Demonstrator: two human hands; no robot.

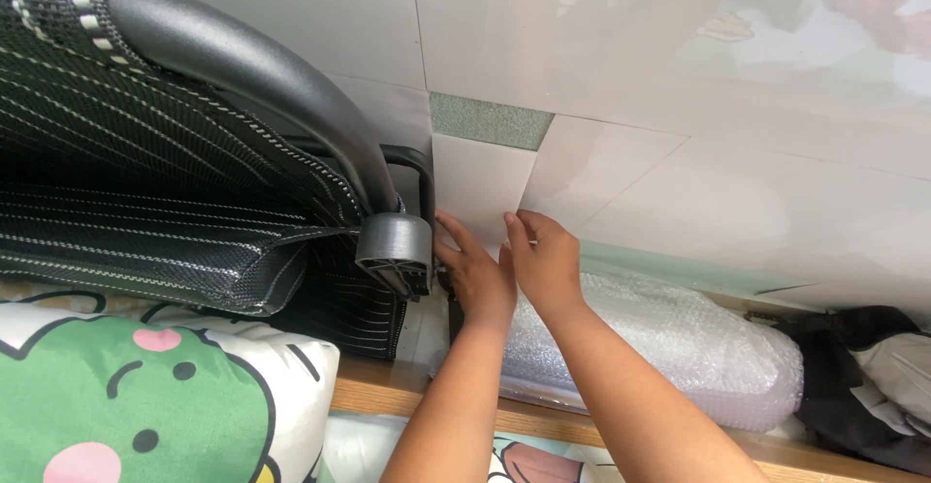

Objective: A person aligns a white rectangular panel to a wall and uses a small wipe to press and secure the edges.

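Both my hands press flat against a white square wall panel [480, 187] low on the wall. My left hand [475, 270] lies on the panel's lower left edge, next to the black joint of a folded chair. My right hand [545, 260] touches the panel's lower right edge, fingers pointing up. Above the panel a strip of bare grey-green wall [490, 121] shows between the white panels. Neither hand grips anything; the fingers are spread on the surface.
A folded black mesh chair [175, 182] with a curved black frame leans against the wall at left. A roll of bubble wrap [669, 347] lies along the wall at right, with dark cloth [863, 386] beyond. A wooden ledge [388, 391] and cartoon-print bedding [136, 396] lie below.
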